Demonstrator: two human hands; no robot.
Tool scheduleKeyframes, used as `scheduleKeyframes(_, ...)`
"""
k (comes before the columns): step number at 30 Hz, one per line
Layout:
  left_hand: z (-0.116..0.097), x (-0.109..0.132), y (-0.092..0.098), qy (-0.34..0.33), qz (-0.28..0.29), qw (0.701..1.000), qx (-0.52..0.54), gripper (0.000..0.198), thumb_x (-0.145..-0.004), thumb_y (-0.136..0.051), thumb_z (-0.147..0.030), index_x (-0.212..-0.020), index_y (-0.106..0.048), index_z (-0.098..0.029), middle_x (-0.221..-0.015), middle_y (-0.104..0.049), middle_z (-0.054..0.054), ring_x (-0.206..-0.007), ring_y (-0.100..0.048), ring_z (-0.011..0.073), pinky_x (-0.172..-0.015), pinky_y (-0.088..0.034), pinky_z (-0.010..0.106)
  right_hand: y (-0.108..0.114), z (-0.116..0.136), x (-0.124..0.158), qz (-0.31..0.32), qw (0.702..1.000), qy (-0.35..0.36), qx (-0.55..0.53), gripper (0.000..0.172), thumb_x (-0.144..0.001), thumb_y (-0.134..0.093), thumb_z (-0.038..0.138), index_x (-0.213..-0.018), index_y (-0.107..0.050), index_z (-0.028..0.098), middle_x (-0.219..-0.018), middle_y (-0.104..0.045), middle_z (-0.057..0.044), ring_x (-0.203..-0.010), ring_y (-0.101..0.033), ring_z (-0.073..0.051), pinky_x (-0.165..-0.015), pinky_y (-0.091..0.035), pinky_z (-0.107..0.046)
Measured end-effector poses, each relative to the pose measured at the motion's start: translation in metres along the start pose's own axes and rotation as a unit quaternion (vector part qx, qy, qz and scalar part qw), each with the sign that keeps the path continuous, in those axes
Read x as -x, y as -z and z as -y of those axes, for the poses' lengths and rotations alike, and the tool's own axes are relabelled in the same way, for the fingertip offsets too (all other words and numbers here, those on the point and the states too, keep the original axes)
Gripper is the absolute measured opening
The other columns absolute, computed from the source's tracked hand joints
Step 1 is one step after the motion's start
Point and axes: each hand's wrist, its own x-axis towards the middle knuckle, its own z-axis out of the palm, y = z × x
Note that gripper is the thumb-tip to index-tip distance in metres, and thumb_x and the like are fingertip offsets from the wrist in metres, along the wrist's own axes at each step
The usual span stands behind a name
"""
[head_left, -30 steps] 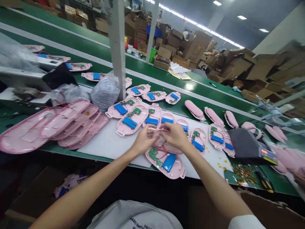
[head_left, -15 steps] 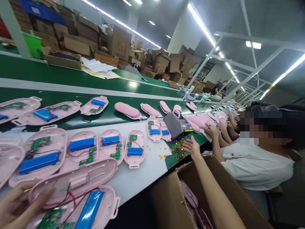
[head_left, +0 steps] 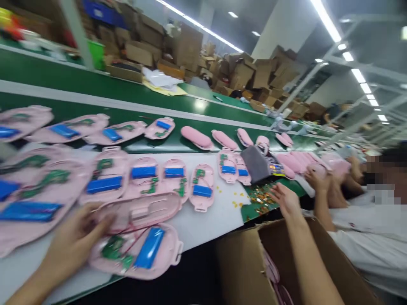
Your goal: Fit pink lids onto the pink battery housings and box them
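My left hand (head_left: 76, 237) grips the left end of a pink shell cover (head_left: 143, 212), thumb on its inner face. The cover is tilted above an open pink shell (head_left: 168, 250) with a blue battery (head_left: 150, 248) and green circuit board; thin red wires run between them. My right hand (head_left: 286, 199) is held out over the cardboard box, fingers apart and holding nothing, beside scattered small orange pieces (head_left: 262, 197) on the green surface. Several open pink shells with batteries and boards (head_left: 202, 188) lie behind the cover on the white sheet (head_left: 222, 216).
A cardboard box (head_left: 238, 262) holding pink parts stands at the table's near edge. A grey device (head_left: 254, 163) sits beyond the orange pieces. Closed pink shells (head_left: 197, 137) lie along the green table. A person in a white shirt (head_left: 365, 237) works at right.
The view has swung left, so the scene sits further right. My left hand and the cover show more fully, as does the open shell beneath. My right hand stays open near the orange pieces.
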Motion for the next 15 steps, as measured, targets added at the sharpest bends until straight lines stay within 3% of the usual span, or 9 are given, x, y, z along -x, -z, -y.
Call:
scheduleKeyframes(2,-0.001,0.007,0.004,0.023,0.036,0.998,0.048,0.044,-0.077,-0.056,-0.069,-0.096,-0.055,-0.029,-0.075,-0.065,-0.011,-0.067,-0.061,0.0147,-0.06,-0.049,0.023,0.005,0.003,0.009,0.0,1.0,0.003,0.01,0.02,-0.07,-0.072,0.027,-0.08,-0.057,0.018,-0.068,-0.06,0.005,-0.061,-0.062,-0.01,-0.064,-0.058,-0.024)
scheduleKeyframes(5,-0.006,0.01,0.006,0.041,0.039,0.995,0.077,0.037,-0.079,-0.057,-0.062,-0.096,-0.055,-0.029,-0.075,-0.065,-0.013,-0.069,-0.061,0.013,-0.061,-0.048,0.022,0.008,0.005,0.012,0.0,0.999,-0.011,0.042,0.021,-0.072,-0.071,0.03,-0.079,-0.056,0.018,-0.069,-0.06,0.003,-0.061,-0.063,-0.012,-0.064,-0.058,-0.026)
scheduleKeyframes(10,-0.006,0.007,0.004,0.031,0.046,0.995,0.083,0.035,-0.081,-0.056,-0.061,-0.095,-0.056,-0.029,-0.072,-0.064,-0.013,-0.067,-0.06,0.0119,-0.061,-0.048,0.022,-0.007,0.004,-0.008,-0.019,0.994,-0.068,0.087,0.029,-0.081,-0.064,0.042,-0.084,-0.059,0.014,-0.078,-0.067,-0.008,-0.068,-0.068,-0.02,-0.061,-0.058,-0.035)
scheduleKeyframes(12,-0.003,0.005,0.002,0.027,0.048,0.995,0.084,0.034,-0.081,-0.055,-0.06,-0.095,-0.056,-0.029,-0.071,-0.063,-0.013,-0.067,-0.06,0.0123,-0.061,-0.048,0.022,-0.017,0.004,-0.019,-0.025,0.993,-0.075,0.083,0.026,-0.082,-0.062,0.039,-0.084,-0.059,0.014,-0.08,-0.068,-0.01,-0.072,-0.068,-0.021,-0.064,-0.059,-0.036)
scheduleKeyframes(15,0.001,0.004,0.001,0.028,0.046,0.995,0.086,0.032,-0.082,-0.057,-0.058,-0.097,-0.056,-0.03,-0.075,-0.065,-0.013,-0.068,-0.061,0.0127,-0.06,-0.049,0.022,-0.021,0.006,-0.02,-0.054,0.995,-0.049,0.069,0.012,-0.079,-0.063,0.026,-0.081,-0.059,0.015,-0.074,-0.066,-0.004,-0.066,-0.065,-0.014,-0.066,-0.058,-0.029)
